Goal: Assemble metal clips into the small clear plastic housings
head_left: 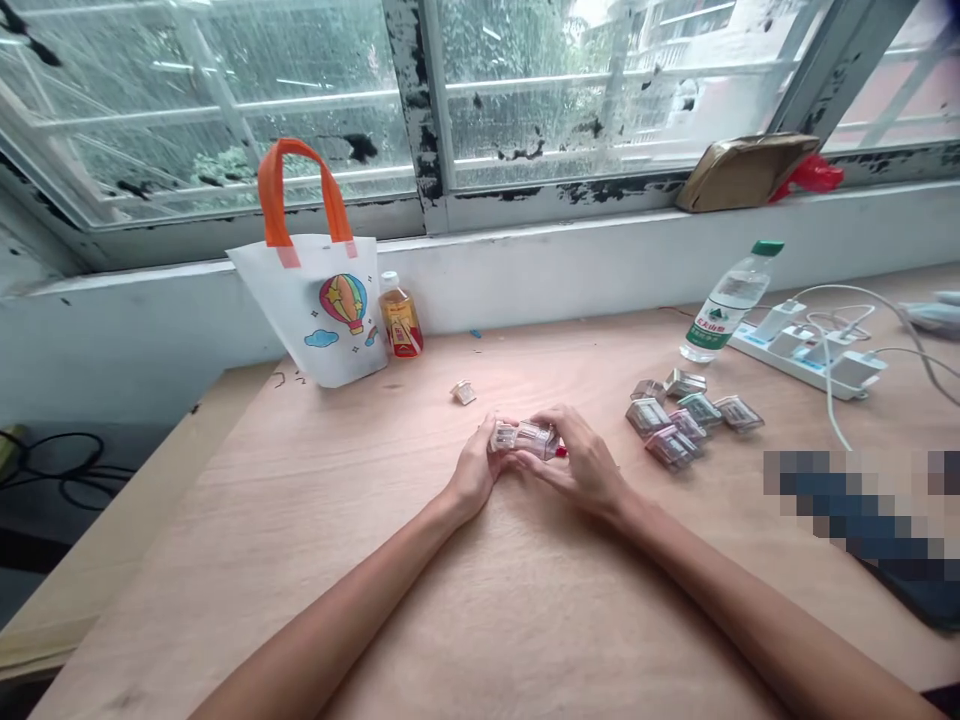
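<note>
Both of my hands meet over the middle of the table. My left hand (475,470) is closed on a small clear plastic piece with a pale edge (505,436). Against it, end to end, lies a longer clear plastic case (536,440) gripped by the fingers of my right hand (589,465). A bit of red shows at the case's right end. My fingers hide parts of both pieces, and I cannot tell whether they are joined. Just beyond my left hand, a small house-shaped plastic piece (463,392) rests alone on the wood.
Several small clear plastic cases with coloured edges (671,446) are piled to the right. Behind them stand a water bottle (726,305) and a power strip (806,362) with cables. A white bag (300,310) and a drink bottle (401,318) stand back left. A dark object, partly pixelated (919,595), lies right.
</note>
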Motion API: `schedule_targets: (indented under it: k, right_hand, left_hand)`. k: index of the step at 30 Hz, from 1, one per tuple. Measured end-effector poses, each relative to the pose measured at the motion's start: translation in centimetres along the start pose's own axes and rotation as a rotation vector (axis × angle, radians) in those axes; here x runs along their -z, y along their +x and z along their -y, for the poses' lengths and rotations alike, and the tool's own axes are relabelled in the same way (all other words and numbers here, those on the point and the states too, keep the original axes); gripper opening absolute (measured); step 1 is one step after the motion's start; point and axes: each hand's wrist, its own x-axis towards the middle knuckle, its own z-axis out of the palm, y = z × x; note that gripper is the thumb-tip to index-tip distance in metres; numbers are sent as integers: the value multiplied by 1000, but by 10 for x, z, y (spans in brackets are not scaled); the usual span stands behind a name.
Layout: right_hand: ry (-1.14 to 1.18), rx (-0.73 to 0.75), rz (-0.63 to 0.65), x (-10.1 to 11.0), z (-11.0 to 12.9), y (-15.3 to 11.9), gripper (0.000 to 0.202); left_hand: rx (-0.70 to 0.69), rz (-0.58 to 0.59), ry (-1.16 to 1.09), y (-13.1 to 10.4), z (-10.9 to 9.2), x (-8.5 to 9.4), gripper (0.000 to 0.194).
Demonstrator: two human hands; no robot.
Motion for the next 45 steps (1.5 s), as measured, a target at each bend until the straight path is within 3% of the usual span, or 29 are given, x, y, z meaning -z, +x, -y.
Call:
schedule_targets:
  k: [5,12,20,25,30,36,39,42,45]
  right_hand:
    - [63,-33,52,-7,7,0,36]
    - [89,-78,64,-17,15,2,37]
    - [123,-87,79,-15,15,0,38]
    - [-26,3,98,-1,8,0,41]
    - [-250,-93,64,25,-25,3,37]
    - [-767,-261,186,55,-55,-1,31]
    - [-841,-247,186,61,-58,-1,36]
    - [-821,-217,82,58,-57,1,50]
    - [-683,-117,-42,40,-44,0,54]
  left_hand:
    - [15,79,21,-1,-1,-4,52]
    - [41,137,146,1,5,3,79]
    - [11,190,286,-1,4,2,83]
    - [-178,75,500,-11,7,-1,73]
    - [-428,-29,637,-14,3,3,53]
    - [-777,-382,1127,27,-40,53,31]
    - [-694,-441,1409,51,-54,73,28]
    - [-619,-367,1475,61,-54,78,25]
    - [-569,-286,1472,60,-49,76,9]
